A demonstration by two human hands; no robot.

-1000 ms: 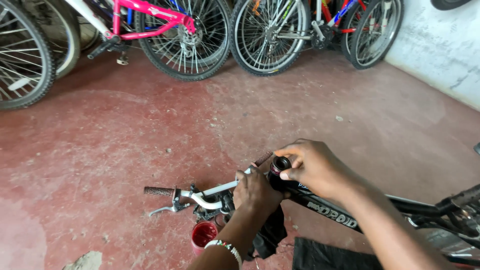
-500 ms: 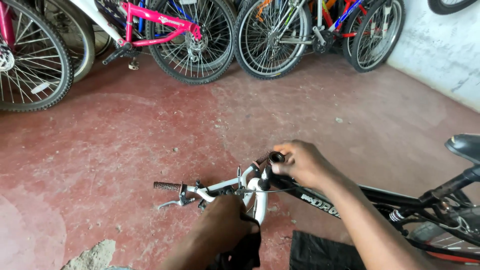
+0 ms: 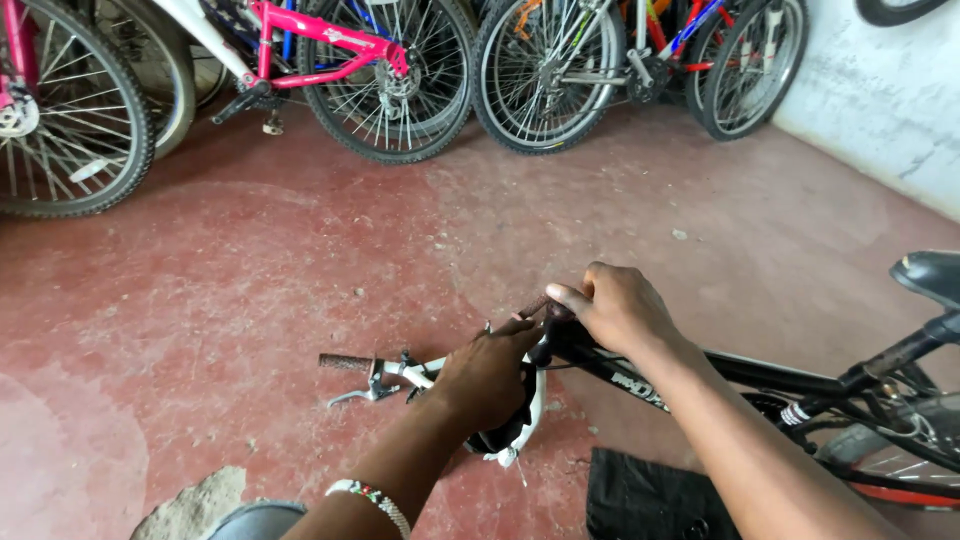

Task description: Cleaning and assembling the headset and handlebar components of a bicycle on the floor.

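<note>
Black bicycle (image 3: 740, 372) lies near, right of centre, front end pointing left; its handlebar (image 3: 400, 365) runs left with a brake lever (image 3: 352, 396) hanging below the grip.

Right hand (image 3: 618, 308) clenched over the stem top where the bar meets the frame, thumb pressing forward. Left hand (image 3: 488, 375) wrapped around the white fork crown (image 3: 530, 415) just below the stem, fingers closed on it.

Step in hand, as I judge it: steadying the front end while working the stem or headset by hand. Next move likely calls for holding the fork firm while the upper hand twists.

Saddle (image 3: 925, 275) far right. Red floor (image 3: 300, 270) beneath. Parked bicycles (image 3: 400, 70) along the far wall, one pink-framed. Dark cloth (image 3: 640, 495) near, on the floor.
</note>
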